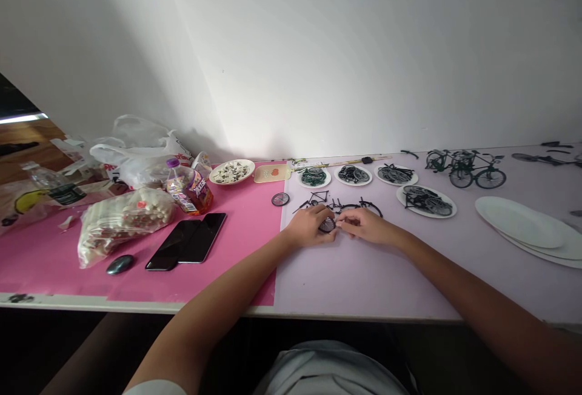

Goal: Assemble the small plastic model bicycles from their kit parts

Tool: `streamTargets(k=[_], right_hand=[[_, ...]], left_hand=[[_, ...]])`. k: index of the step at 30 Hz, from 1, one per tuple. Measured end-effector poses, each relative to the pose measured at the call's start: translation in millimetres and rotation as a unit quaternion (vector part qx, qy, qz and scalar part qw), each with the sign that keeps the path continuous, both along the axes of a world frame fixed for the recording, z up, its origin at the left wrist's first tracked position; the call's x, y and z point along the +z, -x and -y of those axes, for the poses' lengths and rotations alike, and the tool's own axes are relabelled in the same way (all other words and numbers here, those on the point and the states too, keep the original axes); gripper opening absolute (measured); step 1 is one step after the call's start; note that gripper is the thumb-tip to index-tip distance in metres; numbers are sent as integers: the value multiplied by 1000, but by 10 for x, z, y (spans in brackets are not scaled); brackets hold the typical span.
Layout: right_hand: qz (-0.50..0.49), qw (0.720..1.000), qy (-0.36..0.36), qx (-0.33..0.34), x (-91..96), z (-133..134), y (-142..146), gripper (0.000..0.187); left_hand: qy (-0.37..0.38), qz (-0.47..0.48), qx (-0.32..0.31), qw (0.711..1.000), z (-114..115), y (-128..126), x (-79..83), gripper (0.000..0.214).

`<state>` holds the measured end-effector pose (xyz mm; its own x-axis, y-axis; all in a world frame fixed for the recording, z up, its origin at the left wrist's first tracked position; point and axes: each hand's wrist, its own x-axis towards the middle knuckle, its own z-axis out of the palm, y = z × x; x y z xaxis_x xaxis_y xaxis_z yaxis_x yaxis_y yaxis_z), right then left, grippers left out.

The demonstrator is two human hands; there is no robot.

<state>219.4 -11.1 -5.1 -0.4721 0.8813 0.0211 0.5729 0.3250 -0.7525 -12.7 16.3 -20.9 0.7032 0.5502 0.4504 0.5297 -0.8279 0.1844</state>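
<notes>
My left hand (pixel 311 225) rests on the pale lilac table cover, its fingers closed round a small black toy bicycle wheel (pixel 327 225) with fine spokes. Just right of it, my right hand (pixel 364 225) has thumb and fingers pinched together close to the wheel's edge. Whatever lies in that pinch is too small to make out. Behind both hands are loose black bicycle parts: a thin frame (pixel 319 195) and curved pieces (pixel 371 206), partly hidden by the fingers. Off to the left lies a separate spoked wheel (pixel 280 199).
Small plates (pixel 422 214) of bicycle parts stand behind and to the right. Assembled toy bicycles (pixel 482 177) are farther right, near stacked white plates (pixel 518 219). On the left pink cover are phones (pixel 202 238), a drink bottle (pixel 187 189), a bulging plastic bag (pixel 120 219) and a dark mouse-shaped object (pixel 120 264).
</notes>
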Motion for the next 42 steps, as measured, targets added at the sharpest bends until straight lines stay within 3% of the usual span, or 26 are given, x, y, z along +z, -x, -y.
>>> streamTargets(k=[42], right_hand=[[11,1000,4,-1,10,2,-18,36]], left_hand=[[22,-5,2,1000,-18,4,21,29]])
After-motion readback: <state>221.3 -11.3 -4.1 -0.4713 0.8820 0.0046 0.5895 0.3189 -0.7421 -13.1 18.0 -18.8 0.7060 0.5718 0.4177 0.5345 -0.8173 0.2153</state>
